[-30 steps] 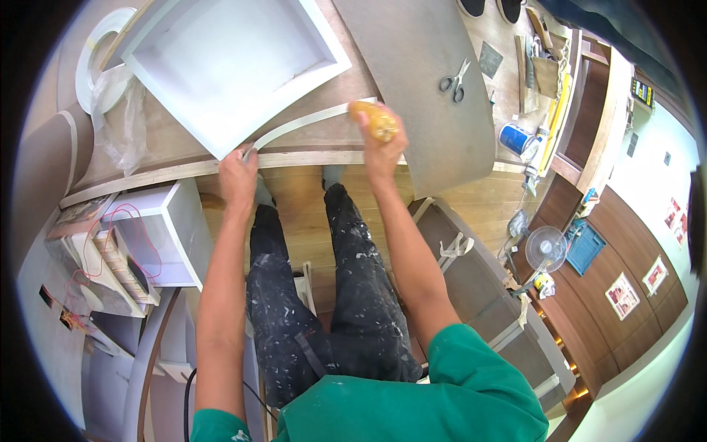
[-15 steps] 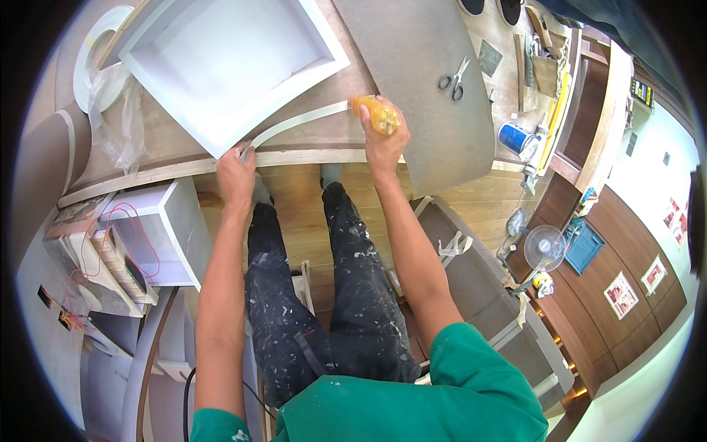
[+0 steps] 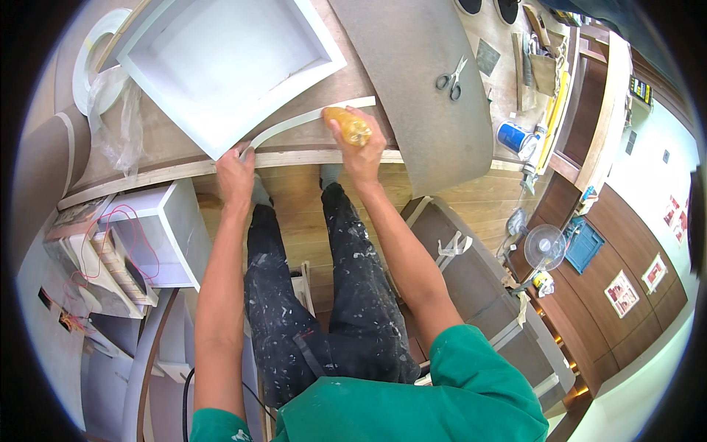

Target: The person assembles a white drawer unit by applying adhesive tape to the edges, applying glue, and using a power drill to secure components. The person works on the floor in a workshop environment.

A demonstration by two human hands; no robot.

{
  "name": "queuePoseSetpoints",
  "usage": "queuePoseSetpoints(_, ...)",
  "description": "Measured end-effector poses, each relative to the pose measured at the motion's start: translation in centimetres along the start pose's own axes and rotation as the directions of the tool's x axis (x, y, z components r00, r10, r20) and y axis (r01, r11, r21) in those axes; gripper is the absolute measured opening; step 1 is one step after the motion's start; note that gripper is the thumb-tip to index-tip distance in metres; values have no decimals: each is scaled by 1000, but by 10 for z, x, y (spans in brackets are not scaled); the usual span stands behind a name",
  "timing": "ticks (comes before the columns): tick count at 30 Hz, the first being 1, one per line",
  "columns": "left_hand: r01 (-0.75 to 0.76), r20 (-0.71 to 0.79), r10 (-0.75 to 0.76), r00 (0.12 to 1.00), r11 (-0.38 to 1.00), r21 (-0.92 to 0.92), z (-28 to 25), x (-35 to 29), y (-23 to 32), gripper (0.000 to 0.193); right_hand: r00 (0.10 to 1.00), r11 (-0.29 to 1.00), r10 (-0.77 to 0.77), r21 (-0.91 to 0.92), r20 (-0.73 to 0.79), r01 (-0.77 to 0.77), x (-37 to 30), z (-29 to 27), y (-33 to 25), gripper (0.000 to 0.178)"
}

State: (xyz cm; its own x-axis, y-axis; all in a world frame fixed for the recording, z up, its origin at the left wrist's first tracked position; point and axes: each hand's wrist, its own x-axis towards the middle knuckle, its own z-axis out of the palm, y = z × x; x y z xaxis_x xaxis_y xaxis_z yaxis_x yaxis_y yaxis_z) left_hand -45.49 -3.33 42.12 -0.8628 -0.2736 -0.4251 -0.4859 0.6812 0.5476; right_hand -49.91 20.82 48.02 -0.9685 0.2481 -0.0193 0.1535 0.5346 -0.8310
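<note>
My left hand (image 3: 236, 175) pinches one end of a thin, pale edging strip (image 3: 283, 130) at the near edge of the board, beside the corner of the white box. From there the strip curves up and to the right, its far end lying over the board. In my right hand (image 3: 363, 151) is a soft plastic bottle (image 3: 347, 126) of amber-yellow stuff, tilted with its left end against or just over the strip. Whether anything comes out of it is too small to tell. The white open box (image 3: 228, 62) stands just beyond my left hand.
A brown sheet (image 3: 412, 81) holds scissors (image 3: 451, 79). Farther right are a blue-and-white can (image 3: 515, 138) and hand tools. At left lie a white roll of strip (image 3: 92, 55) and crumpled clear plastic (image 3: 118, 121). A small cabinet (image 3: 166, 236) stands below the board's edge.
My right hand has slid the bottle left along the strip, uncovering the strip's right end. The left hand keeps its hold in the same place.
</note>
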Motion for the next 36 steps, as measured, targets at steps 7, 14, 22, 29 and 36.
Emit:
queuePoseSetpoints(7, -21, 72, 26, 997, 998, -64, 22, 6, 7, 28, 993, 997, -37, 76, 111, 28, -21, 29, -16, 33)
queuePoseSetpoints(14, -27, 77, 36, 996, 994, -108, 29, 9, 0, 31, 999, 999, -28, -18, -30, 27, 3, -1, 4, 33)
queuePoseSetpoints(22, 22, 114, -6, 993, 991, -135, 26, 12, 6, 27, 992, 1000, -8, 17, 128, 6, -25, 38, -21, 35)
queuePoseSetpoints(29, 15, 106, 0, 994, 990, -143, 28, 14, 1, 25, 997, 997, 75, -22, -15, -75, 2, 6, -10, 35)
queuePoseSetpoints(36, 0, 125, 16, 992, 992, -129, 45, 26, 21, 26, 995, 996, -86, -9, 56, 86, -16, 26, -18, 37)
